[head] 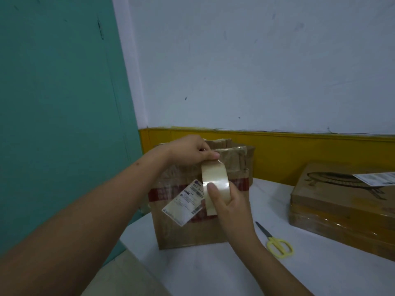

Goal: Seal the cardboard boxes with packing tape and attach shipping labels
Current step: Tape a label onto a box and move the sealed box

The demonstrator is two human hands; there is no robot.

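- Upright cardboard box (192, 233) stood on the white table (213, 274), top flaps raised and not yet taped down; sealing judged unfinished.
- A shipping label (184, 202) already lay tilted on its near face, across a red printed band.
- Flat box (342, 206) sat well apart on the right, closed, with a label sheet (374, 178) lying on top; whether stuck down, could not tell.
- Right hand (226, 201) gripped the tape roll (214, 184) in front of the box's near face, thumb pressed on the outer band, other fingers curled behind the roll.
- Left hand (192, 151) pinched the free tape end at the roll's top, thumb and forefinger closed narrow, level with the box's rim.
- Judged step: drawing out a strip for the open flaps.
- Yellow-handled scissors (275, 242) lay on the table between the boxes, untouched.
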